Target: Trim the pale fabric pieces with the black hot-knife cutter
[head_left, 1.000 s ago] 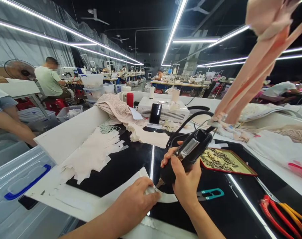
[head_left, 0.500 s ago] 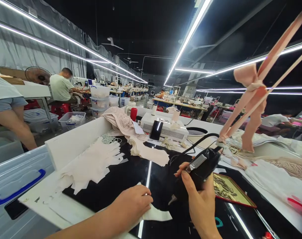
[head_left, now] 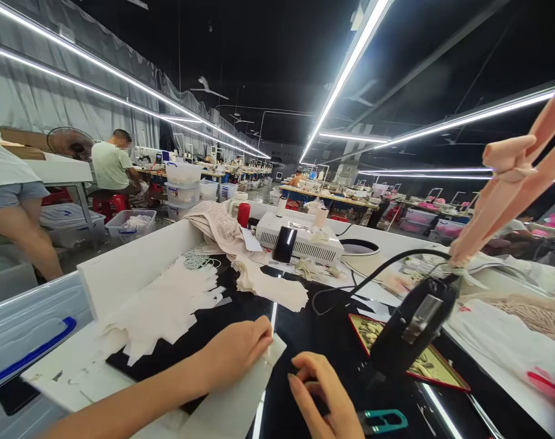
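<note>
The white cloth lies by the counter's near edge, left of its middle. Its long axis slants from that near edge up and rightward, ending in a square corner that points toward the far edge. The left hand is the nearer one: it lies over the cloth's left side, and its grip is pinched closed at the far end, apparently with cloth between thumb and fingers.

The right hand is to the right of the cloth, with a dark band of counter between. Its grip is partly open, fingers curled and thumb apart, with nothing seen in it. From this grip, the cloth's far end lies to the left and a little toward the far edge.

On the other side, toward the counter's right edge, the black tool hangs from pink strips in front of the tray. The tool's long axis leans, nose down and left; its tip is too blurred to place. The snips lie just right of the right hand.
</note>
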### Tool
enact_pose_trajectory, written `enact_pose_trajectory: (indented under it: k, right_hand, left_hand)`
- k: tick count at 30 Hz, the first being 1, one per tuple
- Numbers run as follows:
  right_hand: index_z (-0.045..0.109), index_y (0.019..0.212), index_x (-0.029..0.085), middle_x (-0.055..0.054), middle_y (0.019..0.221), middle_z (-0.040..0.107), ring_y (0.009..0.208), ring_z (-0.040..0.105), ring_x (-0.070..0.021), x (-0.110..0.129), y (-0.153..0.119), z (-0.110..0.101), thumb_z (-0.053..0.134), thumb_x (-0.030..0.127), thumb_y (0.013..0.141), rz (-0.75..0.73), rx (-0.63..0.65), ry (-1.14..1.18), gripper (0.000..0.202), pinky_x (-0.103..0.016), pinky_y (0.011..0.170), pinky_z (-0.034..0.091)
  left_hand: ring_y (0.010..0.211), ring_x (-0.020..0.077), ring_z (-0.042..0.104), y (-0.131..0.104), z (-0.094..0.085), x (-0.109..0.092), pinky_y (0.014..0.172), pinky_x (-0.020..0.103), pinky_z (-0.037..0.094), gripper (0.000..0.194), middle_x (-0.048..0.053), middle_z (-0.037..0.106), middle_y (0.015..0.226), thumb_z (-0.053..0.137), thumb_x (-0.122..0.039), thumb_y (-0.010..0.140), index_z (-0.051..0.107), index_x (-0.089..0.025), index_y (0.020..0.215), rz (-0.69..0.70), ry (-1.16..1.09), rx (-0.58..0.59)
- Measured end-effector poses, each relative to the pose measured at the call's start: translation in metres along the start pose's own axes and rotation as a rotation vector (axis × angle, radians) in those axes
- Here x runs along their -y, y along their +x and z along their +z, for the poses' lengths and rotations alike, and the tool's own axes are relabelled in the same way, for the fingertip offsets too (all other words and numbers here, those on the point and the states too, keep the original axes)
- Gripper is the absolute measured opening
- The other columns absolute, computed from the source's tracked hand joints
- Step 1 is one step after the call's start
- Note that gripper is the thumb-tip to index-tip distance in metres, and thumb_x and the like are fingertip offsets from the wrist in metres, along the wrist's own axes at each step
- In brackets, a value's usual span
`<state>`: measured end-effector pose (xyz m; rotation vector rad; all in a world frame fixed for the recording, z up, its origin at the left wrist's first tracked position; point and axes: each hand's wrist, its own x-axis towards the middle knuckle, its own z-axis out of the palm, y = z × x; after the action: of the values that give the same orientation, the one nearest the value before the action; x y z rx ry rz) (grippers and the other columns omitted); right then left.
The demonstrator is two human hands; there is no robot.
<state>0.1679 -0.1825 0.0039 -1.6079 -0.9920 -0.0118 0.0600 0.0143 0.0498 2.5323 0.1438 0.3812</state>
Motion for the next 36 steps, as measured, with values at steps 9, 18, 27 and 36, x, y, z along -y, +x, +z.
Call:
enact_pose_trajectory:
  k: [9,18,27,36]
  right_hand:
    - [0.076,0.093,0.022,0.003,0.066,0.051,0.062,0.046,-0.0139,0.001,0.036,0.056,0.068,0.053,0.088,0.304,0.463,0.227,0.032,-0.025,0.058,0.036]
    - [0.076,0.095,0.023,0.002,0.068,0.056,0.062,0.045,-0.0167,-0.035,0.132,0.023,0.068,0.064,0.078,0.262,0.091,0.087,0.046,-0.028,0.057,0.035]
    - [0.069,0.11,0.019,-0.002,0.081,0.069,0.065,0.055,-0.0184,-0.091,0.194,0.013,0.066,0.066,0.08,0.214,-0.176,0.002,0.056,-0.031,0.06,0.043]
    - [0.068,0.115,0.017,-0.005,0.108,0.071,0.093,0.07,-0.0192,-0.147,0.213,0.023,0.067,0.045,0.101,0.139,-0.095,-0.267,0.032,-0.04,0.086,0.06]
  left_hand:
    - [0.063,0.0136,0.049,0.047,-0.032,0.026,0.065,0.026,0.038,0.019,-0.007,0.054,0.068,0.055,-0.032,0.095,0.062,-0.019,0.108,-0.122,-0.348,-0.165]
    - [0.072,0.0162,0.061,0.104,-0.06,0.074,0.067,0.025,0.047,0.027,-0.001,0.064,0.077,0.058,-0.028,0.095,0.068,-0.016,0.118,-0.26,-0.317,-0.342]
    - [0.109,0.024,0.069,0.155,-0.047,0.095,0.093,0.045,0.061,0.033,0.01,0.067,0.128,0.067,-0.038,0.105,0.065,-0.016,0.129,-0.334,-0.175,-0.327]
    - [0.112,0.0251,0.068,0.143,-0.028,0.119,0.096,0.046,0.06,0.034,0.011,0.066,0.131,0.067,-0.038,0.105,0.064,-0.016,0.131,-0.363,-0.03,-0.245]
